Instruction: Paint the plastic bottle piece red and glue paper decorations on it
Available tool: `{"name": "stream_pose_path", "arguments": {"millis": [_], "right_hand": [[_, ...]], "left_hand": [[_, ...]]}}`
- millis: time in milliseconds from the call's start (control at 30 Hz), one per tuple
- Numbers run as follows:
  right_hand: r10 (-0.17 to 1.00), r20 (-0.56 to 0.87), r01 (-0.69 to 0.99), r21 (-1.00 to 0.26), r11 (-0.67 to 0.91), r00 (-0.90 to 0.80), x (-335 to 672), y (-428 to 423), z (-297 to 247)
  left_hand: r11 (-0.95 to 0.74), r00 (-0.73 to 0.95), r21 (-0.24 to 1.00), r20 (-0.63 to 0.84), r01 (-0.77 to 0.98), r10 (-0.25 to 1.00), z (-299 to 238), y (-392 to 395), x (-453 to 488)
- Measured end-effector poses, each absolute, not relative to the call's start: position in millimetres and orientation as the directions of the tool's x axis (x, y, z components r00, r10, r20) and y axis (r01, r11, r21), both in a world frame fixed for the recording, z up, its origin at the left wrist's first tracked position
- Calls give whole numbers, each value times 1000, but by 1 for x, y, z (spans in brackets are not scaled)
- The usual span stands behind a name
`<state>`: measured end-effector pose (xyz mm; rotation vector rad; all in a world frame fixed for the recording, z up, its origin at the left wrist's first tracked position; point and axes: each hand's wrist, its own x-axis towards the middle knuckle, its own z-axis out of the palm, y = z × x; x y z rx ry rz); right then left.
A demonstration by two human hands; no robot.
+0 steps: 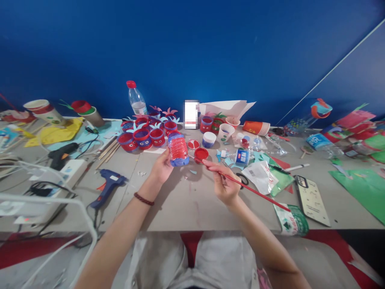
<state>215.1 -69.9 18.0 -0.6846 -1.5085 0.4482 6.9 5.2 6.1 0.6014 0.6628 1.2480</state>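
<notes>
My left hand [163, 165] is closed round a plastic bottle [178, 150] painted red in the middle and blue at its ends, held tilted above the table. Between the fingers of my right hand [225, 181] is a long red-handled paintbrush [252, 190], its tip pointing left toward the bottle. Just behind the brush sits an open jar of red paint [201, 155], with its paint-smeared lid [193, 144] beside it. A white jar with blue on its side [208, 139] stands further back. Whether the bristles touch the bottle I cannot make out.
Several painted cups with eyes [142, 138] stand behind my left hand. A blue glue gun [108, 185] and a white power strip [57, 186] lie at left. On the right are a small water bottle [241, 156], scissors [242, 179], a phone [313, 200] and green sheets [361, 192].
</notes>
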Motion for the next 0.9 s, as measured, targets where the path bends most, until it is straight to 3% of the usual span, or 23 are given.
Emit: {"name": "stream_pose_path", "arguments": {"millis": [233, 400, 900], "right_hand": [[678, 731, 89, -683, 725, 80, 214, -72, 19], [692, 701, 149, -713, 686, 170, 217, -65, 13], [686, 726, 70, -688, 723, 56, 214, -73, 19]], "left_hand": [[174, 135, 730, -113, -661, 984, 4, 7, 7], [178, 175, 729, -81, -661, 981, 7, 5, 8], [192, 160, 739, -115, -646, 980, 2, 8, 5]]}}
